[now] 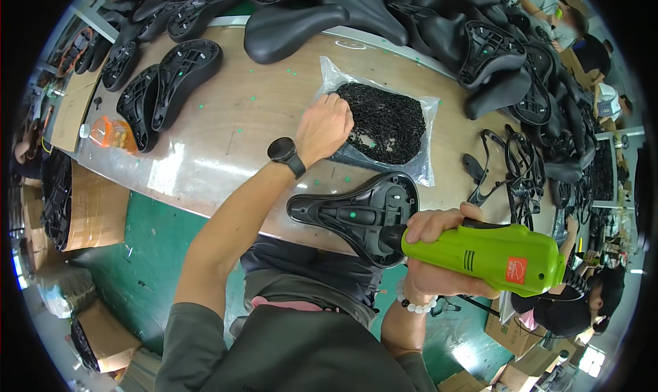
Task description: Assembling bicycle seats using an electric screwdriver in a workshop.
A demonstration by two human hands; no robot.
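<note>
A: Saddle (356, 217) position?

B: Upside down on the near edge of the bench (226, 128), underside up, nose pointing to the person's left. Wide end sits to the right, just under the tip of the driver (490, 255).

A: Right hand (439, 251)?

B: Clenched around the green driver, fingers wrapped over the top of its body. Driver lies roughly level, black nose to the left, meeting the saddle's wide end. Bead bracelet (415, 304) on that wrist.

A: So right hand relative to the saddle?

B: Just beside it, to the right. Hand itself does not touch the saddle; only the driver's nose reaches it.

A: Left hand (323, 128)?

B: Further out on the bench, beyond the saddle and a little left of its wide end. Fingers curled down into the open end of a clear bag (384, 121) full of small black parts. Fingertips hidden in the bag, so cannot tell whether they pinch anything. Watch (284, 152) on that wrist.

A: Left hand and saddle apart?

B: Apart, yes. Forearm crosses above the saddle's nose end; the hand is near but not touching it. The bag lies between the saddle and the far pile.

A: Surroundings?

B: Heap of black saddles (425, 21) along the far side of the bench, more of them upside down at far left (164, 83). Tangle of black wire rails (524, 162) to the right. Orange packet (113, 133) at the left edge. Cardboard boxes (96, 210) on the green floor below
</note>
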